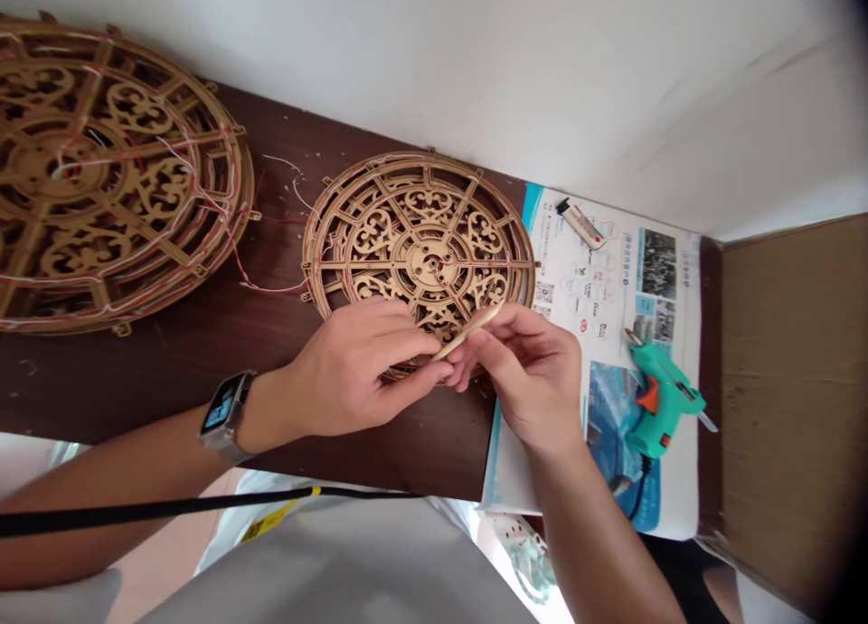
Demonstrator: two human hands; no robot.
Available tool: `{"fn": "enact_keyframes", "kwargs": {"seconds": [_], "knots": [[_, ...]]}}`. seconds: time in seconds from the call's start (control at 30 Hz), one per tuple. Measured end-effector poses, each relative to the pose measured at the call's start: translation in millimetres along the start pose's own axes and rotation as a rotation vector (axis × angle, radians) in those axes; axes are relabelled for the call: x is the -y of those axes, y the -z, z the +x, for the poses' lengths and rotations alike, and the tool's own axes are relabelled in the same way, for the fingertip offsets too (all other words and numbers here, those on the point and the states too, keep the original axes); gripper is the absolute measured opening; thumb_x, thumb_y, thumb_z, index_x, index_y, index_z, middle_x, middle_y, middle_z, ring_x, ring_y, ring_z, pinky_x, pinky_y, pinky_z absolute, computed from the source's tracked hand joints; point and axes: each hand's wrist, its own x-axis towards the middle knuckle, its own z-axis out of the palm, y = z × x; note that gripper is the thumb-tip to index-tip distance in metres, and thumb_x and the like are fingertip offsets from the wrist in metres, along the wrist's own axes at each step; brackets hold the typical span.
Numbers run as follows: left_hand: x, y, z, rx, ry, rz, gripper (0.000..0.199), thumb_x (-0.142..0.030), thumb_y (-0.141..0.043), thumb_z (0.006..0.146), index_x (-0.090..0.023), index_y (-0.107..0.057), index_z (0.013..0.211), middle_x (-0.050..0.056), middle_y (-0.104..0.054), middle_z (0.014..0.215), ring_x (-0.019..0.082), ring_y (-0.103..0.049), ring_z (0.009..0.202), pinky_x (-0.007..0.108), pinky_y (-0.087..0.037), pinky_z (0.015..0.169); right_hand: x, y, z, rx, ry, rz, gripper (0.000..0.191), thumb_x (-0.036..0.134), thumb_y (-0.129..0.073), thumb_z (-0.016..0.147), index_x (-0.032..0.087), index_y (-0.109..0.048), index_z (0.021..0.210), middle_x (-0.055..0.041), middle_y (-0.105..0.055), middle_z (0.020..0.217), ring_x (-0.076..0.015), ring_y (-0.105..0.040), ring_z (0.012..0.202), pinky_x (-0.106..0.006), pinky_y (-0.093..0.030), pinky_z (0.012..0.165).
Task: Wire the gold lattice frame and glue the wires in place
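Dark table (427, 452), your left hand (356, 362) and right hand (539, 380) pinching a pale stick (467, 331), latticed disc (412, 260) beneath; glue gun (668, 411) near table's right edge

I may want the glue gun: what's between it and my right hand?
In the head view, only printed paper separates your right hand and the glue gun.

A single head-worn camera looks forward and down from above the wearer's torso (353, 561), visible along the lower edge. The fingers (407, 344) lie near frame centre at close range. The surface (420, 452) slants across mid-frame; the wall (461, 63) fills the top.
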Motion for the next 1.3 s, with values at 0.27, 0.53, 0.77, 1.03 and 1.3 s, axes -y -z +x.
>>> {"fn": "enact_keyframes", "kwargs": {"seconds": [0.27,0.53,0.77,1.03,1.3], "knots": [[2.1,1.2,-3.2,0.042,0.005,0.01,0.014,-0.025,-0.07,0.108,-0.018,-0.072,0.096,0.003,-0.076,0.084,0.014,-0.068,0.079,0.032,-0.056,0.079,1.7,1.9,-0.8,-0.025,0.041,-0.106,0.013,0.034,-0.083,0.098,0.021,-0.082,0.1,0.0002,-0.078,0.074,-0.0103,-0.069,0.055,-0.02,-0.058,0.05],[2.3,2.8,0.0,-0.018,-0.03,0.075,0.007,-0.021,-0.076,0.104,-0.016,-0.072,0.101,0.003,-0.077,0.087,0.016,-0.071,0.08,0.033,-0.06,0.08,2.1,0.5,-5.7,-0.084,0.178,-0.188,0.002,0.025,-0.081,0.098,0.022,-0.082,0.099,0.0009,-0.077,0.075,-0.0109,-0.072,0.057,-0.022,-0.061,0.055],[4.5,4.6,-0.2,0.061,-0.047,0.007,0.01,-0.012,-0.07,0.104,-0.017,-0.073,0.095,0.004,-0.079,0.09,0.017,-0.072,0.083,0.033,-0.061,0.084,1.2,2.0,-10.3,-0.113,0.299,-0.377,0.006,0.018,-0.081,0.097,0.024,-0.081,0.098,-0.0017,-0.082,0.087,-0.0128,-0.074,0.065,-0.027,-0.061,0.059],[0.7,9.2,0.5,0.065,0.034,-0.094,0.003,-0.014,-0.071,0.104,-0.015,-0.074,0.104,0.004,-0.077,0.087,0.014,-0.069,0.079,0.028,-0.056,0.076,-2.7,9.0,-12.6,-0.058,0.485,-0.471,0.019,0.007,-0.08,0.094,0.024,-0.08,0.103,-0.0028,-0.084,0.095,-0.0152,-0.076,0.072,-0.032,-0.062,0.066],[3.5,6.8,-1.4,0.083,-0.02,-0.06,0.007,-0.009,-0.068,0.101,-0.015,-0.069,0.1,0.004,-0.072,0.084,0.016,-0.065,0.078,0.032,-0.055,0.076,-5.2,6.0,-11.2,-0.02,0.505,-0.464,0.024,0.001,-0.08,0.091,0.022,-0.078,0.104,-0.0008,-0.08,0.09,-0.0115,-0.072,0.07,-0.027,-0.061,0.066]]}}
